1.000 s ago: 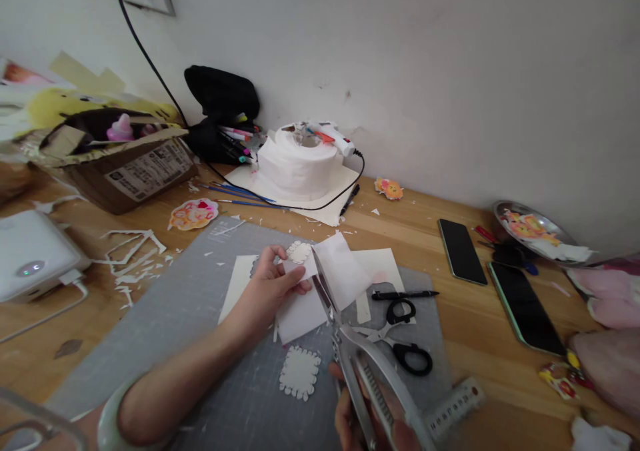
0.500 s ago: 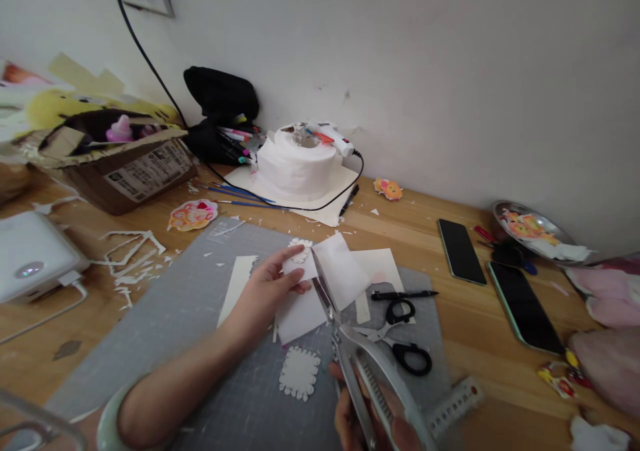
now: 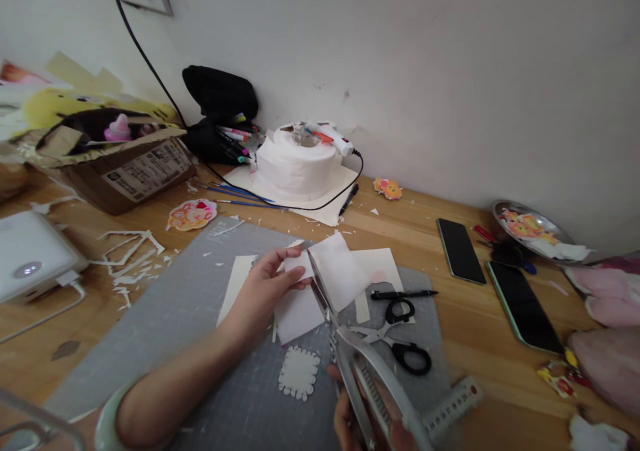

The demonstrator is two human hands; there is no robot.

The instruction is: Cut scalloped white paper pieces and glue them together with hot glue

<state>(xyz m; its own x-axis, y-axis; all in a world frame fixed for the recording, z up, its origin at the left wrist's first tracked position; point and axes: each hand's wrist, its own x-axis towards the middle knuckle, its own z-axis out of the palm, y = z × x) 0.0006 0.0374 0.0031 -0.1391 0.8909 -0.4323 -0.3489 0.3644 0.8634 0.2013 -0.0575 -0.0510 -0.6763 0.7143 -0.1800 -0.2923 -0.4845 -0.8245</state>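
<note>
My left hand [image 3: 257, 287] pinches a small piece of white paper [image 3: 299, 264] between thumb and fingers, above the grey cutting mat [image 3: 175, 291]. Large silver metal scissors [image 3: 350, 347] are in my right hand [image 3: 344, 414], at the lower edge of the view. Their parted blades reach up to the right edge of the small paper. Beneath lie loose white sheets [image 3: 343, 271]. A white paper square with a scalloped border [image 3: 299, 373] rests on the mat below my left hand. My fingers hide part of the held paper.
Black-handled scissors [image 3: 410, 357], a black pen [image 3: 404, 295] and a ruler [image 3: 455, 407] lie to the right. Two phones [image 3: 525, 307] and a metal bowl [image 3: 565, 231] are farther right. Behind stand a paper roll [image 3: 295, 171] with a glue gun [image 3: 337, 141] and a cardboard box [image 3: 125, 177].
The small paper in my left hand has tilted, so its scalloped part now shows only as a thin edge behind my fingers. The silver scissors have shifted slightly left.
</note>
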